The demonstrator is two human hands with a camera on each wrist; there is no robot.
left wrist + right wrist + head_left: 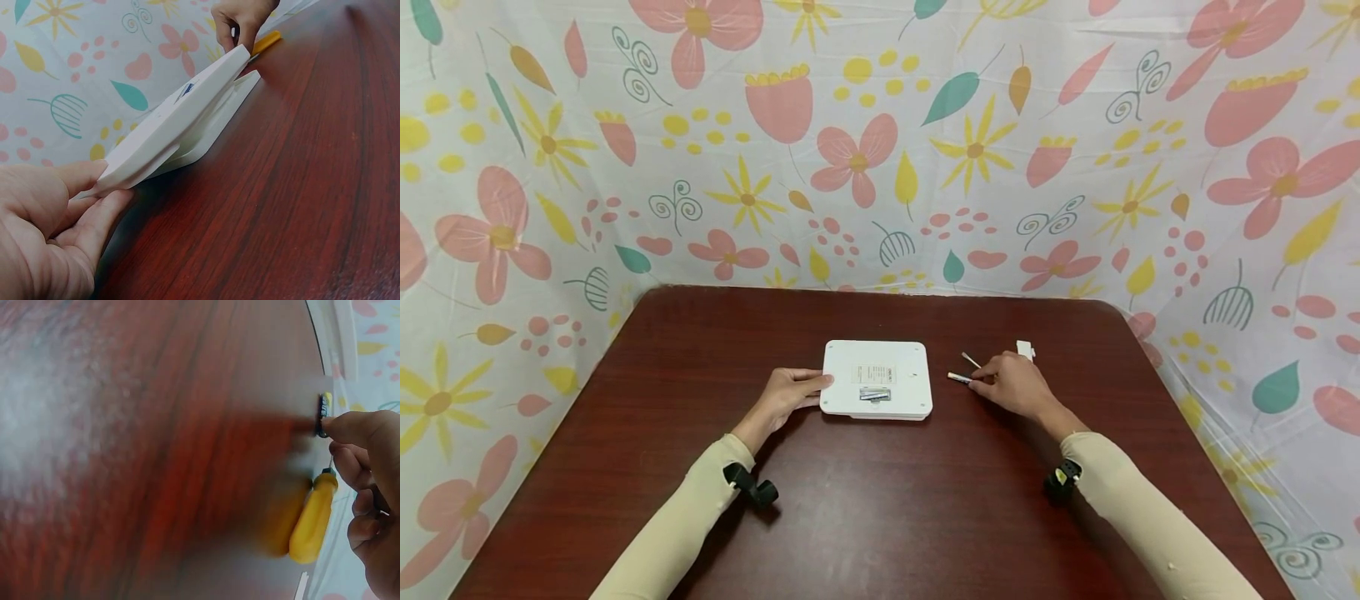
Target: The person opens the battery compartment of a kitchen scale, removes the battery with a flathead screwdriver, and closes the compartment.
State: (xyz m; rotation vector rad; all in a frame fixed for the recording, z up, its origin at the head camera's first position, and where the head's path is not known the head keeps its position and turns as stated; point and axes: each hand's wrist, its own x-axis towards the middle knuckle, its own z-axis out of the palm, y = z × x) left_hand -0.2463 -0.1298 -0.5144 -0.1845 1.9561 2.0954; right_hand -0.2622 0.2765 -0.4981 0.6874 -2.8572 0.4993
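Note:
A white, flat device, apparently a kitchen scale, lies underside up, showing a label and an uncovered battery slot with something silvery inside. My left hand grips its left edge, thumb on top and fingers below. In the left wrist view the scale's two layers show, with a gap between. To the right, my right hand pinches one end of a small battery, dark with a yellow end in the right wrist view. A yellow-handled screwdriver lies beside that hand; in the head view its handle is hidden.
A small white plastic piece lies just beyond the right hand. Everything rests on a dark red wooden table. Flower-printed cloth hangs behind the table and along both sides.

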